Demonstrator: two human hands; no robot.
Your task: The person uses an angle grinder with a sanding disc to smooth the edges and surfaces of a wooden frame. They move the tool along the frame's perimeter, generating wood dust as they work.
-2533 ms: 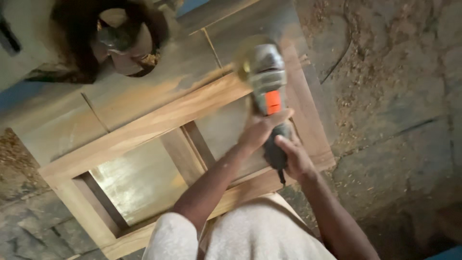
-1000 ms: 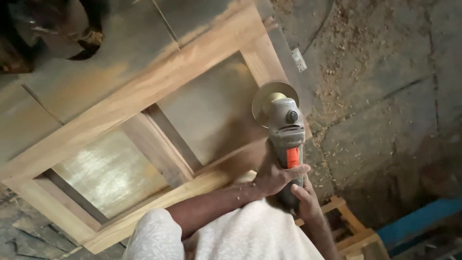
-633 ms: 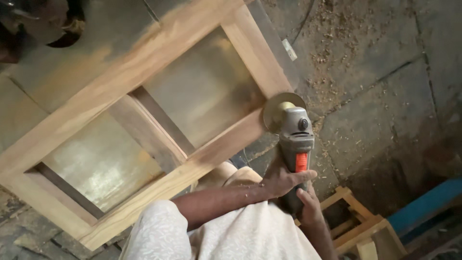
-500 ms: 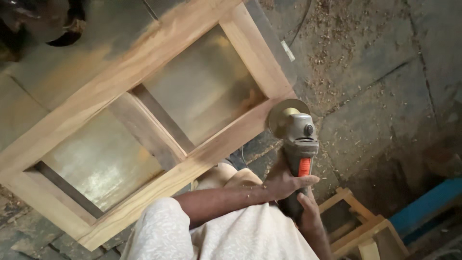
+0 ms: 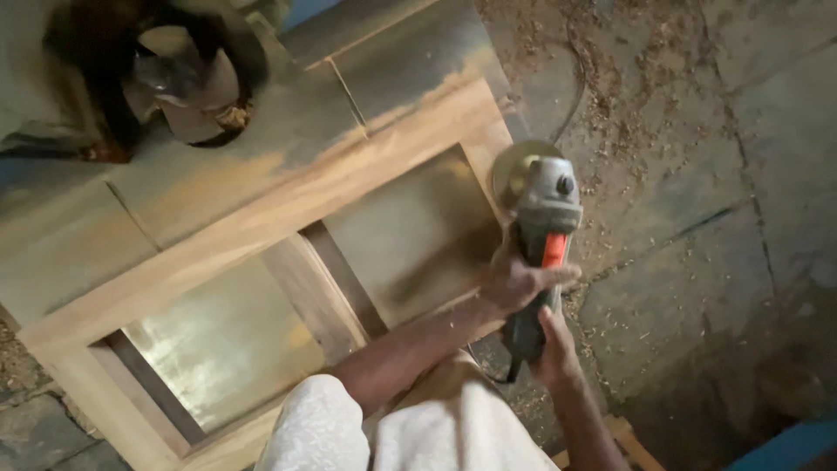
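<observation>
I've swung the grinder (image 5: 542, 228) back up the wooden frame's (image 5: 288, 205) right rail, both hands, left hand (image 5: 516, 281) and right hand (image 5: 551, 347), wrapped tight round it; the far rail looks dusted and sanded, the rest unclear.

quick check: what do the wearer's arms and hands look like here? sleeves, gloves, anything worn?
Both hands are bare: no gloves, rings, watch or wristband on the left hand or the right hand. Both forearms are uncovered too, the left one flecked with pale sawdust. The only clothing in view is a whitish garment with a faint leafy pattern, near the bottom edge; where its sleeves end cannot be told.
</observation>
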